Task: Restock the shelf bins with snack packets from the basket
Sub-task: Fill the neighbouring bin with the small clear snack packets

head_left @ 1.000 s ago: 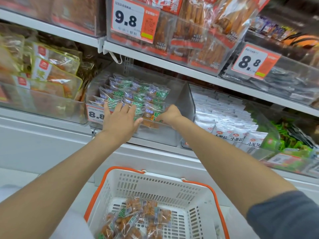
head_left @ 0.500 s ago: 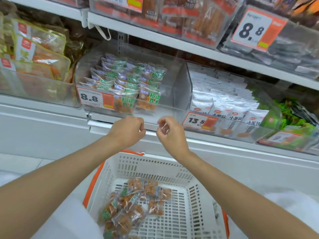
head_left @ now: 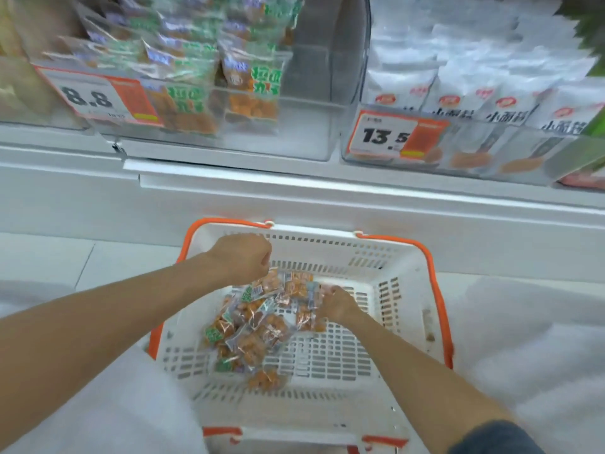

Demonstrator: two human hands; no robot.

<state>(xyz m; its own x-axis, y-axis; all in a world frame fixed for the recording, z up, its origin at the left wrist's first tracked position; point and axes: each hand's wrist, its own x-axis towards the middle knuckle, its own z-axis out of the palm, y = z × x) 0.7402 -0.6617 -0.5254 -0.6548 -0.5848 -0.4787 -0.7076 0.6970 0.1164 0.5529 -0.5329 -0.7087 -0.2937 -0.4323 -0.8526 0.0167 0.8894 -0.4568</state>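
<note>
The packets (head_left: 255, 326) lie heaped in the basket (head_left: 409, 267). The right hand (head_left: 337, 304) grips some; the left hand (head_left: 242, 257) is curled, its hold unclear to us. We judge loose grabs may spill packets short of the bin (head_left: 311, 132).

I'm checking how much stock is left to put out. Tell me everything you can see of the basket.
The basket is white plastic with slotted walls and base, orange handles folded down along its rim. It stands upright on the pale floor below the shelf. A small pile of snack packets lies inside, left of centre. The left hand and right hand reach into the pile; whether they grip packets is unclear.
</note>
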